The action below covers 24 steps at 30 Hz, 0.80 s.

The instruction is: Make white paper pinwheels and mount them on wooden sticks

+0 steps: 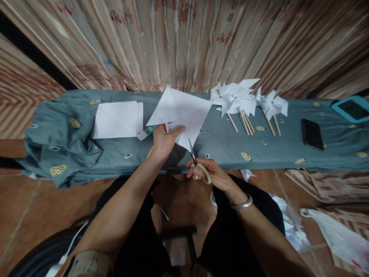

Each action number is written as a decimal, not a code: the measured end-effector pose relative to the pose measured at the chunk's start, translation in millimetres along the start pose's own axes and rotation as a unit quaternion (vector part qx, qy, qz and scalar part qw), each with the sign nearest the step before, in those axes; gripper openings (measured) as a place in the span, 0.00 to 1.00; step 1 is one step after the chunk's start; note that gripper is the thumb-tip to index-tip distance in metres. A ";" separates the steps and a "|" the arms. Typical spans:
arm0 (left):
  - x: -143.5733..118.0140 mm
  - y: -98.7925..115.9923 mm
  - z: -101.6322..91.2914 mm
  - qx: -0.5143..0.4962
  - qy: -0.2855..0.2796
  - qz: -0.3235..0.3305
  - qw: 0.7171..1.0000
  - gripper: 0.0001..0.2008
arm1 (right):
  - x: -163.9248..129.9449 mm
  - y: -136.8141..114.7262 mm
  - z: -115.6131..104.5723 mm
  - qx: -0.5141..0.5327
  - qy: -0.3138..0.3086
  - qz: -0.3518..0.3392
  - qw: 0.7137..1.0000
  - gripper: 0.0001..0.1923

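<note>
My left hand [165,140] grips a white square of paper [180,105] by its near left side, thumb on top. The sheet is held above the cloth, with one corner toward me. My right hand [211,173] has its fingers in the handles of green-handled scissors [200,169]. Their blades meet the paper near its closest corner. A stack of white paper [117,120] lies to the left, and a small green and white box [146,132] is partly hidden behind my left hand. Several white paper pinwheels [238,98] on wooden sticks lie to the right.
A grey-green patterned cloth [230,154] covers the narrow table. A dark phone [312,134] and a blue-framed tablet [353,109] rest at the right. Pleated curtains [184,46] hang behind. Crumpled white paper [291,227] and a plastic bag [337,234] are on the floor.
</note>
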<state>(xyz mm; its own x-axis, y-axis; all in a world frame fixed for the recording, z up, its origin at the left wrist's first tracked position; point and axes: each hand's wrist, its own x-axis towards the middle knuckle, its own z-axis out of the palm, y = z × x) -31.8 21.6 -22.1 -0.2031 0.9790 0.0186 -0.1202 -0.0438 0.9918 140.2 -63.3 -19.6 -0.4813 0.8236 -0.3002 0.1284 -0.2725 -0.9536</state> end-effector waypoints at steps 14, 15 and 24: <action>1.1 -1.5 -0.4 0.001 0.005 0.008 1.000 0.13 | -1.2 0.2 0.8 -0.007 -0.001 -0.008 1.000 0.26; 1.1 -1.5 -0.2 0.000 0.005 0.009 1.000 0.12 | -1.1 0.6 0.8 -0.008 -0.001 -0.010 1.000 0.25; -3.0 1.4 1.8 -0.007 -0.004 0.002 1.000 0.13 | 0.2 1.4 2.6 0.000 0.013 -0.001 1.000 0.25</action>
<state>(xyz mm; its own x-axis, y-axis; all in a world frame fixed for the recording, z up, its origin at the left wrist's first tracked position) -29.6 19.0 -20.5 -0.1957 0.9804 0.0229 -0.1329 -0.0497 0.9899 138.0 -64.8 -21.0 -0.4587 0.8368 -0.2991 0.1277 -0.2710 -0.9541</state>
